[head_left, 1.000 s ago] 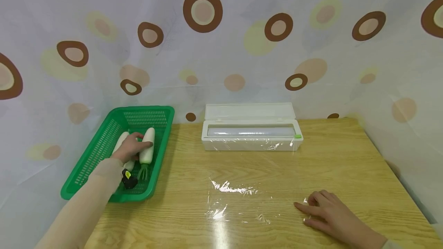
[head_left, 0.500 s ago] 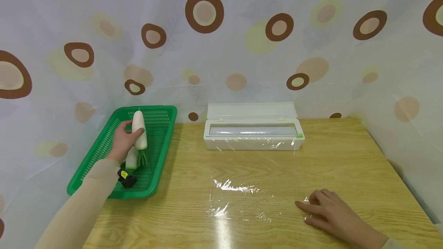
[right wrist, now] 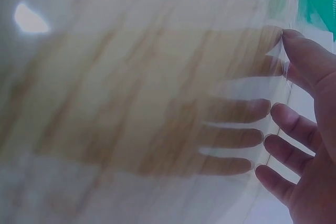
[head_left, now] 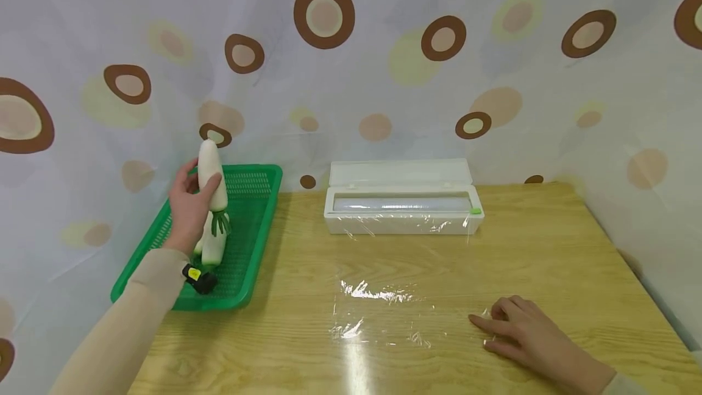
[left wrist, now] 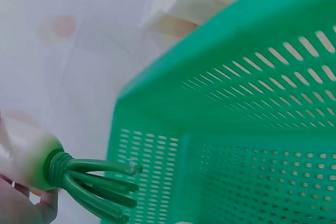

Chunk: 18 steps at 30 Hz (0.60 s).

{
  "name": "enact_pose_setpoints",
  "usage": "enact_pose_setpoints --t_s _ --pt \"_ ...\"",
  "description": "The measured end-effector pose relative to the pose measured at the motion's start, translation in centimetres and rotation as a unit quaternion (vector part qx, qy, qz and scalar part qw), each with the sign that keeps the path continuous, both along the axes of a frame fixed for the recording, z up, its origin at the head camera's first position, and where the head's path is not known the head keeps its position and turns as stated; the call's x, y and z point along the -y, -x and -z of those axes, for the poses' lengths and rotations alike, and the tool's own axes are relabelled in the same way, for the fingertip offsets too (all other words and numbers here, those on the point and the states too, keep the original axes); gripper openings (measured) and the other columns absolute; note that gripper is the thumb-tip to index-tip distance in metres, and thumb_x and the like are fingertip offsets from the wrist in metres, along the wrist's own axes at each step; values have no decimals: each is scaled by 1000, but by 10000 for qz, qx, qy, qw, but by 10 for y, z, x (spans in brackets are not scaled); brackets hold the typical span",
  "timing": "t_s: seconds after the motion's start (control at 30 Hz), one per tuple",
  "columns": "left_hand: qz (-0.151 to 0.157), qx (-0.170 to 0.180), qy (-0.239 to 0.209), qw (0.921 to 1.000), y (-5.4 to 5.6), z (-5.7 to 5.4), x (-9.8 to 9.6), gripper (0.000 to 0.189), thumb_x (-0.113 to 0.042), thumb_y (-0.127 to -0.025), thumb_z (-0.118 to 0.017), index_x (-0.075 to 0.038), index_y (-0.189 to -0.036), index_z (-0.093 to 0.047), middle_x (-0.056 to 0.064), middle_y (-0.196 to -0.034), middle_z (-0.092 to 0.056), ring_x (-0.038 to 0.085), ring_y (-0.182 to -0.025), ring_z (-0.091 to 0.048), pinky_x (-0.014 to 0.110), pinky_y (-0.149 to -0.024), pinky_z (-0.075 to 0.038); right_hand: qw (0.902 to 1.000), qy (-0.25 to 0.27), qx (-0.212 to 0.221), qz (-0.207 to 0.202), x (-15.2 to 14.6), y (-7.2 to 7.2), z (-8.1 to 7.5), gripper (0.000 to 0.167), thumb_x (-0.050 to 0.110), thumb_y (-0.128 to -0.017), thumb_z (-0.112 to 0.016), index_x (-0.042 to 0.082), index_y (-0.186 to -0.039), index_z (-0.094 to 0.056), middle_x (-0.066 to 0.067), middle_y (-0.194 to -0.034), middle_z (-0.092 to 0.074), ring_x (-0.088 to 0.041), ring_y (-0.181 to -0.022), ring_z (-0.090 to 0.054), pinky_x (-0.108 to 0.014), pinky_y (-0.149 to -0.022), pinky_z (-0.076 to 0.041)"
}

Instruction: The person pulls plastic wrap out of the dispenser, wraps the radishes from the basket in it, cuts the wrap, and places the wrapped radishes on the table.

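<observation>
My left hand (head_left: 189, 206) grips a white radish (head_left: 211, 169) with a tuft of green stems, holding it raised over the green basket (head_left: 263, 233). The stems point down, and the thumb lies along the radish's near side. In the left wrist view the radish's green-tinged end (left wrist: 39, 158) and its stems (left wrist: 100, 184) overlap the basket wall. More white radishes (head_left: 214, 249) lie in the basket, partly hidden by the hand and wrist. My right hand (head_left: 529, 340) rests with its fingertips down at the right edge of the clear plastic film (head_left: 378, 294); its fingers (right wrist: 286, 153) are spread.
At the back of the wooden table (head_left: 548, 249) stands a white wrap dispenser (head_left: 406, 225), lid raised, with a roll of film inside and a green slider (head_left: 475, 211) on its front edge. The film stretches from it toward me. A spotted curtain (head_left: 373, 78) hangs behind.
My left hand has taken the radish up out of the basket, lifting it toward the back and slightly left. The right hand has stayed where it was.
</observation>
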State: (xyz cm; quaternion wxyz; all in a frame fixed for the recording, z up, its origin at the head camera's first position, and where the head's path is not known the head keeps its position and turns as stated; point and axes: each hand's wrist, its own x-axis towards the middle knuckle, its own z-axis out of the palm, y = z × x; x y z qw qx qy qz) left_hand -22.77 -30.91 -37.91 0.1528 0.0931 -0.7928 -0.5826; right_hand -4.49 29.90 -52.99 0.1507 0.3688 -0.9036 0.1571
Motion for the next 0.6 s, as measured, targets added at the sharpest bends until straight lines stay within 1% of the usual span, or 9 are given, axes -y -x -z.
enact_pose_setpoints --t_s 0.1,0.2,0.3,0.43,0.53,0.6 --pt "119 -250 202 9994 -2 -11 -8 62 -39 -99 -71 -32 -156 -48 -6 -127 -59 10 -116 -55 26 -89 -50 10000 -14 -17 8 0 1 0 48 35 -80 -89 30 -127 -77 23 -102 -48 -1 -91 -40 -27 -72 -37" --pt "336 -553 319 9974 -8 -19 -22 59 -36 -99 -72 -31 -154 -51 -5 -126 -61 10 -116 -55 23 -86 -51 10000 -28 -41 8 0 1 0 47 36 -81 -88 31 -126 -77 23 -103 -47 -2 -91 -41 -28 -73 -37" --pt "566 -774 366 9947 -13 -25 -39 56 -30 -99 -73 -29 -152 -55 -4 -128 -62 9 -117 -56 22 -86 -51 10000 -40 -49 7 -1 1 0 46 37 -81 -88 31 -126 -77 22 -103 -48 -3 -91 -41 -28 -74 -38" --pt "952 -855 486 9906 -20 -27 -69 54 -25 -98 -75 -22 -150 -58 0 -126 -66 9 -113 -57 24 -86 -50 10000 -63 -31 21 0 1 -1 47 37 -81 -88 31 -127 -77 22 -103 -48 -3 -92 -42 -29 -75 -39" --pt "1428 -872 582 9842 -29 -25 -95 54 -20 -97 -76 -17 -149 -59 8 -123 -68 11 -109 -59 26 -82 -51 10000 -57 -5 43 1 1 -2 48 36 -80 -89 31 -126 -77 22 -103 -49 -3 -92 -42 -29 -75 -39" --pt "1777 -868 650 9781 -36 -22 -112 54 -16 -97 -76 -14 -148 -59 12 -122 -68 15 -108 -61 27 -79 -52 10000 -55 6 40 1 1 -2 48 36 -80 -89 31 -126 -77 22 -102 -49 -3 -92 -42 -29 -74 -39"
